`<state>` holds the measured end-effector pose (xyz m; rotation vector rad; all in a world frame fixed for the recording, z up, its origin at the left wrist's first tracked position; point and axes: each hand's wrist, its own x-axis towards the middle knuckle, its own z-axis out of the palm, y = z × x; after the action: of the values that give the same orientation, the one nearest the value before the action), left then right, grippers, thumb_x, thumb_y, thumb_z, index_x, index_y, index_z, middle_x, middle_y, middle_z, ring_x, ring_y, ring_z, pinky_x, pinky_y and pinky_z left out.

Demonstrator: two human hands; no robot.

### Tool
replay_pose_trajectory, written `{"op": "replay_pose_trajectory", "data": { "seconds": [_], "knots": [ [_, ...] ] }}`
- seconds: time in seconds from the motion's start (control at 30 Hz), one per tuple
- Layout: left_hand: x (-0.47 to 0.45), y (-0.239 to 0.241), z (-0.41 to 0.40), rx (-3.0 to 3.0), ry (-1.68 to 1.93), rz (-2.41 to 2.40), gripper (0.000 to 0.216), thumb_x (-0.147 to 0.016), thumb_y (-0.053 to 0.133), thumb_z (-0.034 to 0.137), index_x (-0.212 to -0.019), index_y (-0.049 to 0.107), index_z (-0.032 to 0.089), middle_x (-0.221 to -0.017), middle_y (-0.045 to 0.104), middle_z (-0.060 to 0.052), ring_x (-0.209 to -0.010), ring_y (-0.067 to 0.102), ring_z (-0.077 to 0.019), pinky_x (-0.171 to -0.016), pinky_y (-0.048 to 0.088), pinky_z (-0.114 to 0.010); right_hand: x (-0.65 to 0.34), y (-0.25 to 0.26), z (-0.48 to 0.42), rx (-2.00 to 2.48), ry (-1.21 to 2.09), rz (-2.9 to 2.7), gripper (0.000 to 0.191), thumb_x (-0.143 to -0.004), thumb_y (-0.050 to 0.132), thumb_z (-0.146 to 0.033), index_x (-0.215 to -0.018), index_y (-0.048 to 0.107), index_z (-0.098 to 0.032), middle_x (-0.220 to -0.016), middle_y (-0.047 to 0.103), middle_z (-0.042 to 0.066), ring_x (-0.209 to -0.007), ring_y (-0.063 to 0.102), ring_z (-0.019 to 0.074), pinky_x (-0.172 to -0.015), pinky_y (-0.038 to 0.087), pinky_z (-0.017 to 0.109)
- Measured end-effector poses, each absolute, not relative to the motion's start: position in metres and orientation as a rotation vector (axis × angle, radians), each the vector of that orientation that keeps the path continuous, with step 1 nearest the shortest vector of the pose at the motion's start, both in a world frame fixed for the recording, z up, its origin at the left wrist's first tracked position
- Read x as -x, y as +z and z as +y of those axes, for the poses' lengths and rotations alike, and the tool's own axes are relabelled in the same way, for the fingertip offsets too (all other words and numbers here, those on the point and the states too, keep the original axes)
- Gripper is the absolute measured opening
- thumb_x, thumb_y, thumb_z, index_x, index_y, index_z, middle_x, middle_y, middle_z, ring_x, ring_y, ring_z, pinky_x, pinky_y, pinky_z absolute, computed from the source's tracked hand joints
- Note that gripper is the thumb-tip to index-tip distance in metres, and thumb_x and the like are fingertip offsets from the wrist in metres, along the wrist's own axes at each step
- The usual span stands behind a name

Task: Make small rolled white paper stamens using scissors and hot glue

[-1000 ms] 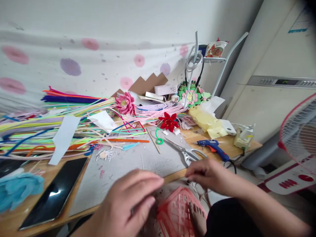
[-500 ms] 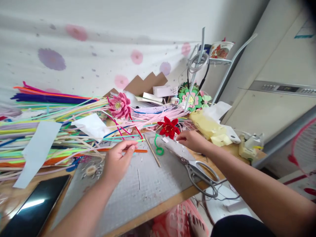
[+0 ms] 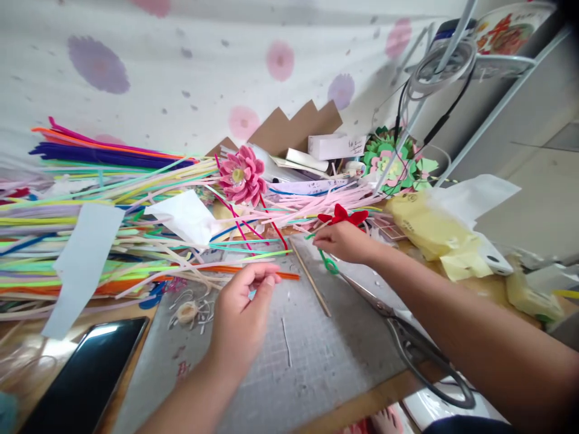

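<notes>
My right hand reaches over the mat, thumb and fingers pinched on the upper part of a green pipe cleaner, whose lower end is curled into a small coil. Just behind that hand lies a red pipe cleaner flower, partly covered by it. Large metal scissors lie under my right forearm, tips close to the green coil. My left hand hovers over the mat with thumb and fingers closed together. A small pale bluish patch shows between its fingers; what it is, I cannot make out. Orange pipe cleaners stick out beyond its fingertips.
A thin wooden stick and a white wire piece lie on the grey mat. Piles of coloured pipe cleaners fill the left, with a black phone in front. A pink flower and yellow packaging lie farther back.
My right hand has moved from beside the red flower leftward onto the green pipe cleaner and pinches it. My left hand stays closed over the mat. The view has shifted and come closer.
</notes>
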<state>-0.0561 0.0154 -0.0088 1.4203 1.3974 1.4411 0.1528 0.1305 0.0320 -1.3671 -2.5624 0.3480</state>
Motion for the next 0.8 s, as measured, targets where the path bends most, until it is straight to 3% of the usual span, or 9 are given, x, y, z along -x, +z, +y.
{"op": "replay_pose_trajectory", "data": {
  "seconds": [0.27,0.4,0.47,0.6,0.67,0.8],
  "knots": [
    [0.056,-0.007,0.017,-1.189,1.566,1.372,0.012,-0.079,0.061,0.025,-0.089,0.065,0.021,-0.084,0.065,0.0,-0.081,0.058,-0.0156,-0.074,0.045,-0.026,-0.154,0.07,0.136,1.421,0.452,-2.348,0.023,-0.08,0.053,-0.024,-0.084,0.074,-0.016,-0.059,0.065,-0.001,-0.048,0.051,0.0099,-0.049,0.035,0.021],
    [0.058,-0.006,0.018,-1.146,1.602,1.358,0.009,-0.079,0.061,0.024,-0.086,0.065,0.02,-0.08,0.065,0.0,-0.078,0.058,-0.015,-0.072,0.045,-0.025,-0.149,0.054,0.145,1.338,0.428,-2.539,0.033,-0.079,0.055,-0.016,-0.106,0.071,-0.02,-0.09,0.074,0.004,-0.072,0.065,0.0157,-0.064,0.044,0.023],
    [0.058,-0.005,0.018,-1.132,1.62,1.348,0.008,-0.078,0.061,0.022,-0.084,0.065,0.02,-0.079,0.065,0.0,-0.076,0.058,-0.0144,-0.071,0.045,-0.025,-0.145,0.05,0.143,1.242,0.327,-2.596,0.031,-0.08,0.054,-0.013,-0.105,0.072,-0.018,-0.101,0.073,0.006,-0.087,0.065,0.0188,-0.075,0.045,0.026],
    [0.059,-0.003,0.02,-1.07,1.694,1.3,0.008,-0.076,0.061,0.019,-0.082,0.065,0.02,-0.076,0.064,0.001,-0.071,0.058,-0.0127,-0.067,0.045,-0.023,-0.124,0.044,0.117,1.095,0.382,-2.708,0.017,-0.081,0.056,-0.014,-0.082,0.073,-0.015,-0.083,0.071,0.006,-0.079,0.064,0.0181,-0.072,0.044,0.025],
    [0.06,-0.004,0.022,-1.059,1.709,1.286,0.007,-0.075,0.061,0.018,-0.081,0.065,0.019,-0.075,0.064,0.002,-0.07,0.058,-0.0124,-0.065,0.045,-0.023,-0.111,0.039,0.096,0.991,0.529,-2.838,0.012,-0.079,0.061,-0.014,-0.084,0.072,-0.014,-0.081,0.07,0.006,-0.076,0.063,0.0167,-0.07,0.044,0.024],
    [0.06,-0.007,0.024,-1.088,1.715,1.272,0.008,-0.075,0.06,0.017,-0.081,0.064,0.019,-0.076,0.064,0.001,-0.071,0.058,-0.0128,-0.066,0.045,-0.023,-0.093,0.022,0.059,0.952,0.656,-2.995,0.02,-0.075,0.065,-0.012,-0.094,0.07,-0.014,-0.092,0.067,0.008,-0.082,0.062,0.0191,-0.072,0.044,0.027]
  ]
}}
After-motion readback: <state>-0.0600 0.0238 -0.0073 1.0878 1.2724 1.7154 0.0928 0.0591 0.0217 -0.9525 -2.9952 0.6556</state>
